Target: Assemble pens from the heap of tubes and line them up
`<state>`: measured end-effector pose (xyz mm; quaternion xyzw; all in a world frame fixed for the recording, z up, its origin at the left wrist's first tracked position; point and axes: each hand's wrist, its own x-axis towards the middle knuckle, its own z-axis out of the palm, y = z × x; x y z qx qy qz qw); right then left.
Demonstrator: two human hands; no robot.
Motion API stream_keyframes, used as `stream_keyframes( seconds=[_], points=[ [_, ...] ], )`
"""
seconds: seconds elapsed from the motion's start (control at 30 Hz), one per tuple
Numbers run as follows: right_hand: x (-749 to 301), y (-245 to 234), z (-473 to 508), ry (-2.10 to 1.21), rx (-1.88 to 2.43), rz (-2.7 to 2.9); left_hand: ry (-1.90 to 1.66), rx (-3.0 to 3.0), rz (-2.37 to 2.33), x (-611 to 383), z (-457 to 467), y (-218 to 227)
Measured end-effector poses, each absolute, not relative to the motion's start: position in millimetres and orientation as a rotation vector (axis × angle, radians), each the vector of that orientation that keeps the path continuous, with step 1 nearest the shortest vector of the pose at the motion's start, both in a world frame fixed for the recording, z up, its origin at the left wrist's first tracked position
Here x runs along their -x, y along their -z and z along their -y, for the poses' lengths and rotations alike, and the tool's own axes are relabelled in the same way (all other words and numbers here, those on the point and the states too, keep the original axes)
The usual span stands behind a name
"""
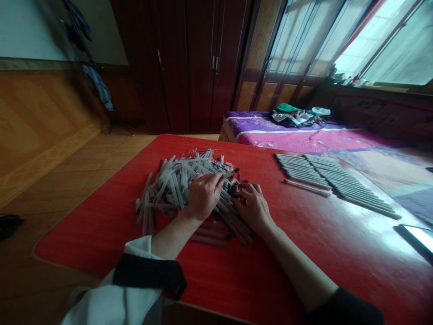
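My left hand is closed round a slim tube with a dark end, which sticks out past the thumb to the right. My right hand is at the right side of the pile, fingers bent together among dark-ended pieces; what they pinch, if anything, is hidden. Beneath and around both hands spreads a loose pile of translucent whitish tubes, lying at all angles. Several dark-tipped tubes lie in front, between my wrists.
On the right of the red table lie two neat rows of slim tubes, with a single tube just before them. A flat device with a bright screen lies at the right edge. Behind stands a bed.
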<state>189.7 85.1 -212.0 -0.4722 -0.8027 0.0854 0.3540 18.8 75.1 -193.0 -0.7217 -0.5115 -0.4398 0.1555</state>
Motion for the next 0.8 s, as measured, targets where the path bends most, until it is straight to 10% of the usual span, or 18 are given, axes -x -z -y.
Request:
stream_keyframes(
  seconds=[0.8],
  points=[
    [-201.0, 220.4, -93.4, -0.205, 1.164, 2.365, 1.242, 2.121, 1.408, -21.1, -75.3, 196.7]
  ],
)
